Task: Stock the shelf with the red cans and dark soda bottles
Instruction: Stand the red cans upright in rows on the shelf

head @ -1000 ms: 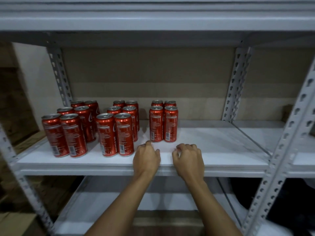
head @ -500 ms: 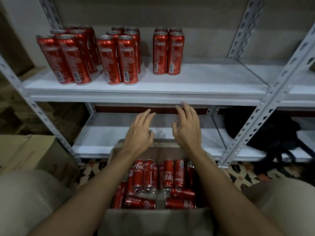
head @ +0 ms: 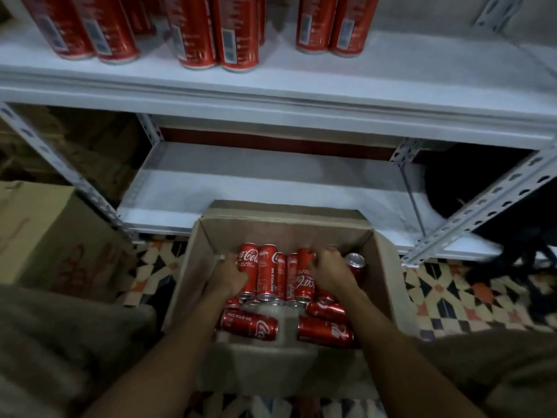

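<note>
Both hands have dropped from in front of the lower shelf into the open cardboard box (head: 289, 233) on the patterned floor (head: 470, 300), and the head camera has tipped down with them, so only the bottoms of the stocked red cans (head: 217, 34) show along the upper shelf (head: 271, 95)

Head view: the left hand (head: 230, 277) lies at the left end of a row of cans in the box (head: 266, 274), fingers curled against the outermost can; the right hand (head: 330, 274) is curled over cans at the row's right end. Motion blur hides the fingertips, so whether either hand has closed fully round a can cannot be told. More cans lie on their sides nearer the person, one at the left (head: 250, 322) and one at the right (head: 325, 331), and a single can (head: 355, 262) leans by the right wall. The lower shelf (head: 271, 188) carries no cans. A second carton (head: 51, 236) sits at the left and a dark bag (head: 482, 188) at the right. No dark soda bottles are in sight

The step appears to be picking up the next cans for the shelf. The next move would call for a firm grip on a can in each hand, a straight lift clear of the box walls, then setting them upright beside those already stocked
</note>
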